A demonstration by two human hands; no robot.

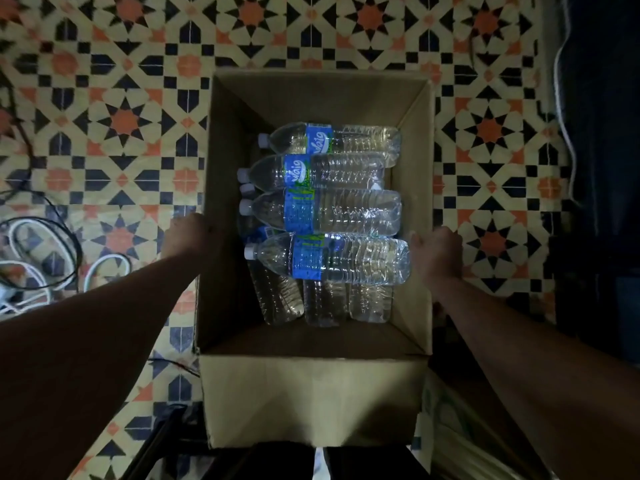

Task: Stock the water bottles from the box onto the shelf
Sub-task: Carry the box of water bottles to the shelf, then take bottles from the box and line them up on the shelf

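Two bare forearms, no sleeves in view, left hand (188, 237), right hand (438, 254) (nothing worn at either wrist)

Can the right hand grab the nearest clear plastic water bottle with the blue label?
Probably yes. The right hand grips the cardboard box wall right beside that top bottle; nothing covers it.

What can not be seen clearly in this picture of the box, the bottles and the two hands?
- Head view: the fingers of the left hand and right hand go over the walls of the cardboard box, so the grip is hidden.
- Head view: the lower water bottles lie half under the top bottle; their number is uncertain.
- Head view: no shelf is clearly recognisable; the dark right edge shows no detail.
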